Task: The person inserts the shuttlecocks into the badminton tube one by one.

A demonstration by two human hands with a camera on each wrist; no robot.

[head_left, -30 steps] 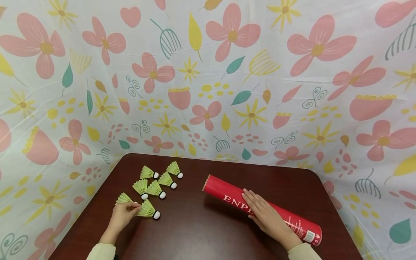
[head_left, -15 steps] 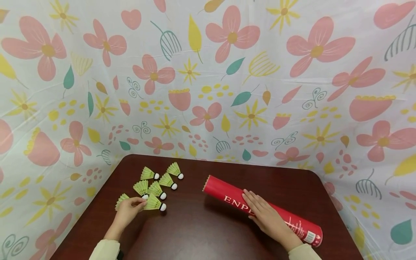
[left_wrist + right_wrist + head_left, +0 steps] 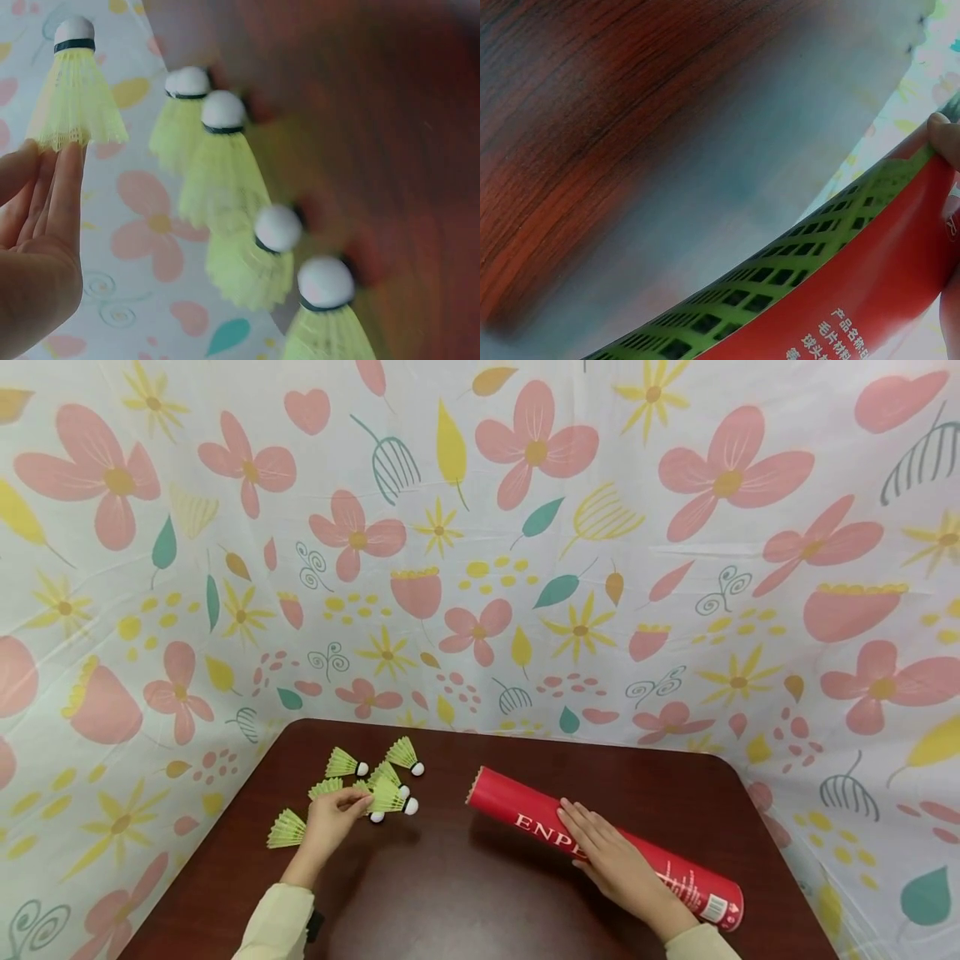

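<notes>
My left hand (image 3: pixel 330 822) pinches a yellow-green shuttlecock (image 3: pixel 390 797) by the rim of its skirt, white cork pointing right. In the left wrist view the fingertips hold that same shuttlecock (image 3: pixel 75 90) clear of the others. A red shuttlecock tube (image 3: pixel 517 806) with white lettering lies slantwise on the right, its scalloped end toward the left hand. My right hand (image 3: pixel 611 868) holds the tube around its middle, fingers across the top and thumb on the near side. In the right wrist view, the thumb (image 3: pixel 946 141) touches the tube (image 3: pixel 877 262), which has a green grid pattern.
Several more shuttlecocks lie at the left of the dark brown table (image 3: pixel 450 893), among them one at the back (image 3: pixel 405 753) and one at the left edge (image 3: pixel 287 831). Some are partly hidden behind the left hand. Flowered cloth (image 3: pixel 480 543) hangs around the table.
The left hand has lifted the shuttlecock and carried it right and away from the body, over the other shuttlecocks. The right hand and tube stay where they were.
</notes>
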